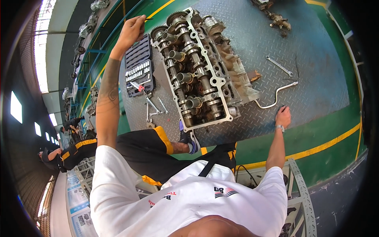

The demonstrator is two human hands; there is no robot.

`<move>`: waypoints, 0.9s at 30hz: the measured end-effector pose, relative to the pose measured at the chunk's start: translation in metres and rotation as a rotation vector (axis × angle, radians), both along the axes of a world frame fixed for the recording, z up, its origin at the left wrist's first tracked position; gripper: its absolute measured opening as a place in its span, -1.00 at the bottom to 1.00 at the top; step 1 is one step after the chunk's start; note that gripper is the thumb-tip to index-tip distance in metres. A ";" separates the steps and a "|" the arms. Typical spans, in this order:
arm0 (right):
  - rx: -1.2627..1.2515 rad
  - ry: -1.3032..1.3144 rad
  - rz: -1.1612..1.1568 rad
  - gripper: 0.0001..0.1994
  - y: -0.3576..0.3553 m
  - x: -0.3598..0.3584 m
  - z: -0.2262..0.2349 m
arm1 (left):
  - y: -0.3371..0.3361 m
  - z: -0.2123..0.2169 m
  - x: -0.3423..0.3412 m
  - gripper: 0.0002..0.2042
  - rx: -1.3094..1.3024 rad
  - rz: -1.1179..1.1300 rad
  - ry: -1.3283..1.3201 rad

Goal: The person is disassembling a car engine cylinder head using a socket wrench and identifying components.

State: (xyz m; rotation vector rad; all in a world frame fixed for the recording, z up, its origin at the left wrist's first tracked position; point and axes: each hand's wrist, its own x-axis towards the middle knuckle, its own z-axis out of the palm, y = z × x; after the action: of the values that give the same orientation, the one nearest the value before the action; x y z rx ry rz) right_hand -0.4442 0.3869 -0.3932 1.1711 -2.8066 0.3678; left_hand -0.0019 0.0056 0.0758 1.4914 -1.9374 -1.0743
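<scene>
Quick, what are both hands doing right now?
Left hand: closed, holding a small, thin, dark piece.
Right hand: curled at the grey metal tabletop; can't tell if holding anything.

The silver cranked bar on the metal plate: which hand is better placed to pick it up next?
Probably the right hand: it is close to the silver cranked bar. The left hand is on the other side of the engine part, pinching a small dark item.

Bright windows [16,107] line the dark left wall [24,144]; a person in dark clothing [49,155] is in the background. A yellow stripe [308,151] crosses the green floor [323,170].
</scene>
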 end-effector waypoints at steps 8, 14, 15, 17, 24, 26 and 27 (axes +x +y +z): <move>0.000 0.014 0.014 -0.74 0.002 0.005 0.005 | 0.055 -0.029 0.063 -0.81 0.427 0.313 1.625; 0.072 -0.174 -0.013 -0.70 -0.010 -0.001 0.025 | 0.058 -0.059 0.098 -0.79 0.541 0.366 1.352; 0.010 -0.311 -0.084 -0.67 -0.012 -0.002 0.036 | 0.054 -0.062 0.096 -0.80 0.508 0.251 1.243; -0.202 -0.345 -0.157 -0.66 -0.014 0.002 0.064 | 0.044 -0.068 0.086 -0.75 0.180 0.301 0.765; -0.667 -0.645 0.116 -0.66 -0.054 0.085 0.270 | 0.008 -0.074 0.049 -0.46 -0.326 0.066 -0.572; -0.656 -0.606 0.372 -0.70 -0.102 0.121 0.343 | 0.001 -0.074 0.049 -0.45 -0.319 0.064 -0.563; -0.688 -0.585 0.530 -0.73 -0.134 0.143 0.372 | -0.001 -0.074 0.050 -0.46 -0.356 0.080 -0.516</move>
State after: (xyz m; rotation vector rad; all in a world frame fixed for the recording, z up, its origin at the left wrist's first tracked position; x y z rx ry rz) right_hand -0.3016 0.2527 -0.0210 1.7663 -2.2860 1.7842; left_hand 0.0477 0.0041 0.0022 1.7271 -2.2272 -0.2902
